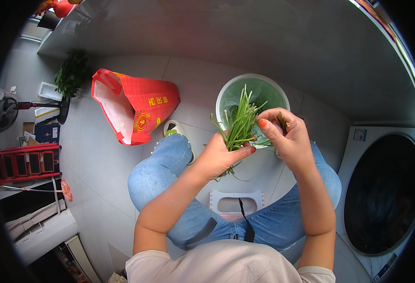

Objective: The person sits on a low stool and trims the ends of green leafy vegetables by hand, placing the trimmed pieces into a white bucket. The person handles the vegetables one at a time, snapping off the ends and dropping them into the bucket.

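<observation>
A bunch of thin green stalks, like garlic chives (241,127), is gripped in my left hand (223,152), with the stalk ends pointing up and away from me. My right hand (285,132) is just to the right of the bunch, thumb and fingers curled around a small dark wisp of plant trimmings (282,122). Beneath both hands stands a round bin (222,92) with a white rim and a green liner; its contents are partly hidden by the stalks and my hands.
A red carry bag (158,95) with yellow writing lies open on the tiled floor (97,155) at left. I sit on a low plastic stool (237,196), knees apart. A front-loading washing machine (380,191) stands at right. A fan (6,114), a potted plant (73,72) and a red folding ladder (27,163) are farther left.
</observation>
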Available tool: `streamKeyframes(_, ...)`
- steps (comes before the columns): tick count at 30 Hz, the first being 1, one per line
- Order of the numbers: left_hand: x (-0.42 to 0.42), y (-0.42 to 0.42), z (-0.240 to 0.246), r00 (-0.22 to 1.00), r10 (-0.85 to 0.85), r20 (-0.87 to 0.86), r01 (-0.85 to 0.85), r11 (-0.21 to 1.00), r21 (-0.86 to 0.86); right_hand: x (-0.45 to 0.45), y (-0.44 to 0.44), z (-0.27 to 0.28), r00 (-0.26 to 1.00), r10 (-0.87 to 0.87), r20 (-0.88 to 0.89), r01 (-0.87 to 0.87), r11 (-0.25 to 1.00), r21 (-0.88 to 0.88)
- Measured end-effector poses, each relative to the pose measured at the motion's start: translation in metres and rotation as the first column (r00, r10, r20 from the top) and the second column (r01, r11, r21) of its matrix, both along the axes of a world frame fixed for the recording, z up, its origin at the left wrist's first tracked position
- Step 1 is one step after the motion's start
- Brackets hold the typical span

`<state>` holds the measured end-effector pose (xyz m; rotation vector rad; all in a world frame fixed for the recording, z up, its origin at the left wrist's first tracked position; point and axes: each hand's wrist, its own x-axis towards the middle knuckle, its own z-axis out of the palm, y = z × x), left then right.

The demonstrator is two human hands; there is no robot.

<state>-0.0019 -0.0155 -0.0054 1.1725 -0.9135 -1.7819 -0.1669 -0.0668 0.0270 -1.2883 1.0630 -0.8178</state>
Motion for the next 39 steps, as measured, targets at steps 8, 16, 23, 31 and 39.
streamKeyframes(8, 0.000, -0.001, 0.000, 0.991, -0.076, 0.108, 0.076, 0.997, 0.002, 0.009, 0.004, 0.005, 0.984, -0.090, -0.154, 0.067, 0.986, -0.150)
streamKeyframes(16, 0.001, 0.000, -0.002, 0.997, 0.027, 0.069, -0.027, 1.000, -0.004, 0.000, -0.001, 0.001, 0.965, -0.260, 0.036, 0.263, 0.959, -0.110)
streamKeyframes(23, 0.011, -0.001, 0.005, 0.987, 0.159, -0.036, -0.153, 0.980, 0.123, -0.028, -0.021, 0.006, 0.778, -0.572, 0.258, 0.593, 0.805, -0.002)
streamKeyframes(31, 0.035, -0.006, -0.012, 0.829, 0.543, -0.132, -0.505, 0.829, 0.238, -0.040, -0.025, 0.006, 0.739, -0.613, 0.280, 0.639, 0.770, -0.001)
streamKeyframes(39, 0.017, -0.012, 0.011, 0.909, 0.416, -0.011, -0.412, 0.904, 0.119, -0.016, -0.012, 0.000, 0.908, -0.364, 0.207, 0.364, 0.931, 0.036)
